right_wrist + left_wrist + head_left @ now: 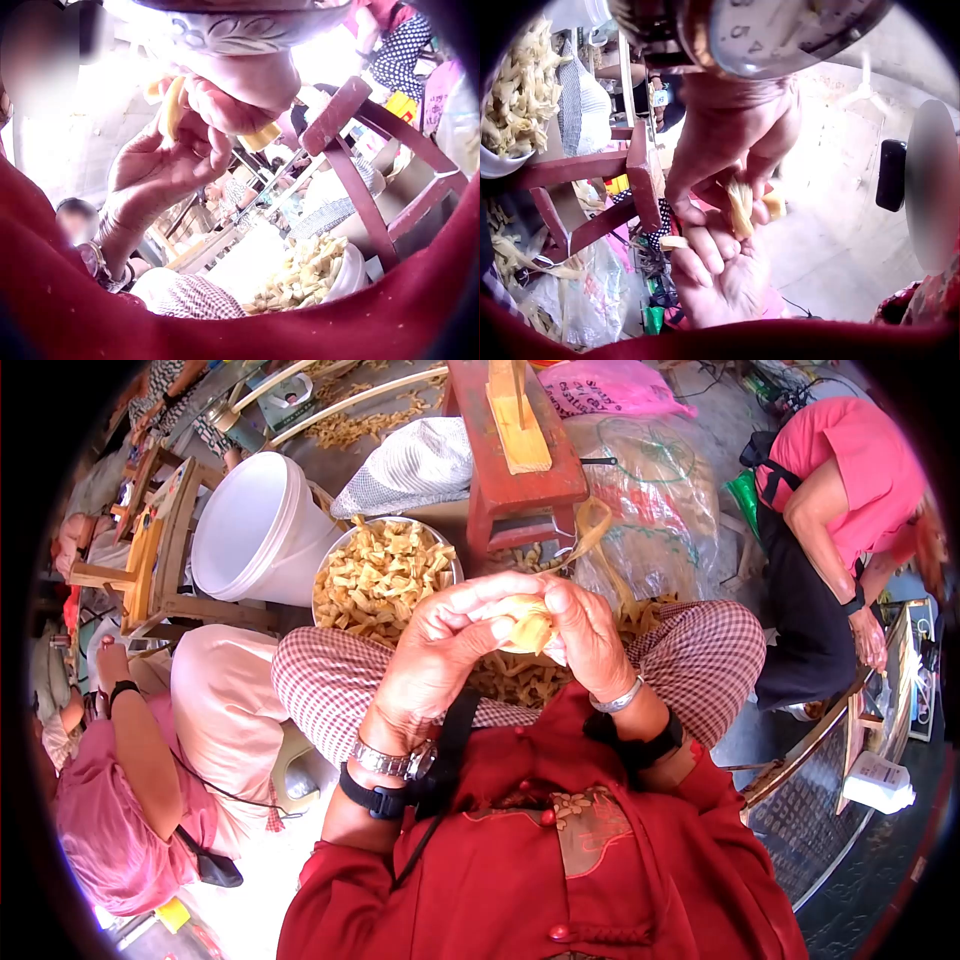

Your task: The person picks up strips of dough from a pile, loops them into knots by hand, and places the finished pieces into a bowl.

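In front of the chest, my left hand [450, 628] and right hand [590, 635] meet at a small folded yellow strip [530, 624]. Thumbs and fingers of both hands pinch it from either side. The left wrist view shows the strip [740, 210] as a pleated, knot-like piece between the fingertips, its ends sticking out. Seen from the right wrist, a curved yellow end [174, 109] pokes up between the hands. Below them, loose flat strips [515, 678] lie in the lap. Beyond the left hand, similar knotted pieces [385, 575] fill a round bowl [459, 568].
A white bucket [250, 525] stands left of the bowl. Ahead is a red bench [555, 485] bearing a wooden block [520, 440]. Right of it lies a clear plastic sack [660, 490]. People in pink sit close on the left [130, 800] and right [850, 470].
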Available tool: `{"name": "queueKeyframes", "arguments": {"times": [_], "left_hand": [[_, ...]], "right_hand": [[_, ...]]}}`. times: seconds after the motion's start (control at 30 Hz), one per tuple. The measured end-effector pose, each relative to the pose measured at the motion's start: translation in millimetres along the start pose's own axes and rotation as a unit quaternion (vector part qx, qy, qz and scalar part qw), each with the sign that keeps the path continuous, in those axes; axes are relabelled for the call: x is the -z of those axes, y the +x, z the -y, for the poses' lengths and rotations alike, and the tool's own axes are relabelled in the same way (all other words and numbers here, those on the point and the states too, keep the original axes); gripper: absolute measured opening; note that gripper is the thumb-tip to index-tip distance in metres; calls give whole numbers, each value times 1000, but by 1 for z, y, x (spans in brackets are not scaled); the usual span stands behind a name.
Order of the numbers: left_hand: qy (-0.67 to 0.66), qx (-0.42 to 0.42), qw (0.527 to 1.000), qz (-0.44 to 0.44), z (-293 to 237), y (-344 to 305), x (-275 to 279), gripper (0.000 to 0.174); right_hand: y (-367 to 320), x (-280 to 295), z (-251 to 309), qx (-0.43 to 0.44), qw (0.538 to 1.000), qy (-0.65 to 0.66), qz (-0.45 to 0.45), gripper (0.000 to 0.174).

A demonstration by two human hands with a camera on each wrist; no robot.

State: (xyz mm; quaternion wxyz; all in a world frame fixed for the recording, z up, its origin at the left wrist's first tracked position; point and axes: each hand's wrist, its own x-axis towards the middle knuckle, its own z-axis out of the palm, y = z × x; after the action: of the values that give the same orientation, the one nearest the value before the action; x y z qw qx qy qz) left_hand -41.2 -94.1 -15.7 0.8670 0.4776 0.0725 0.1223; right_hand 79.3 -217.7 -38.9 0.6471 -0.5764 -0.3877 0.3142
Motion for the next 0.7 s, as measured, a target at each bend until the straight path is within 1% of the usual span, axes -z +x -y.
{"name": "queueKeyframes", "arguments": {"times": [0.03,0.07,0.1,0.13,0.17,0.2,0.27,0.3,0.33,0.37,0.4,0.43,0.47,0.5,0.53,0.57,0.63,0.67,0.7], "left_hand": [[57,4,998,-4,0,-1,-1,32],[174,-30,984,-1,3,1,0,38],[270,-72,960,7,5,3,1,39],[363,-113,925,14,7,4,3,40],[453,-151,878,22,9,4,3,43],[439,-139,888,13,11,3,-2,43],[477,-128,870,-11,10,3,-8,41],[495,-123,860,-24,10,4,-10,40],[495,-109,861,-39,16,5,-9,38],[442,-112,889,-45,20,6,-7,38],[388,-114,913,-48,25,7,-6,38],[331,-115,935,-50,26,9,-7,39],[227,-77,968,-72,27,8,-12,43],[161,3,984,-70,18,4,-12,44],[102,28,993,-50,21,3,-8,45],[43,52,997,-31,24,3,-6,46],[-64,83,995,-2,23,4,-5,47],[-116,97,988,13,21,6,-5,47],[-131,82,988,1,18,7,-7,45]], "right_hand": [[-1,0,-9,-10,1000,22,-6,42],[-2,-4,-16,-30,996,76,-27,44],[-5,-3,-19,-61,991,120,-19,45],[-9,-4,-15,-92,982,164,-11,45],[-11,-4,-13,-123,971,207,-2,45],[-11,-3,-17,-133,961,241,20,44],[-10,-1,-24,-152,938,306,61,42],[-12,-3,-23,-154,950,272,29,41],[-12,-8,-14,-155,959,237,-2,40],[-12,-12,-9,-157,966,203,-31,39],[-13,-9,-13,-144,978,150,-35,35],[-14,-9,-13,-125,983,130,-44,36],[-15,-8,-13,-106,987,109,-54,36],[-16,-7,-12,-87,990,87,-64,37],[-16,-5,-10,-83,992,23,-92,39],[-15,0,-14,-73,992,28,-94,41],[-18,2,-26,-61,991,84,-82,39],[-20,6,-27,-51,995,52,-73,38],[-24,10,-24,-42,997,19,-66,38]]}}
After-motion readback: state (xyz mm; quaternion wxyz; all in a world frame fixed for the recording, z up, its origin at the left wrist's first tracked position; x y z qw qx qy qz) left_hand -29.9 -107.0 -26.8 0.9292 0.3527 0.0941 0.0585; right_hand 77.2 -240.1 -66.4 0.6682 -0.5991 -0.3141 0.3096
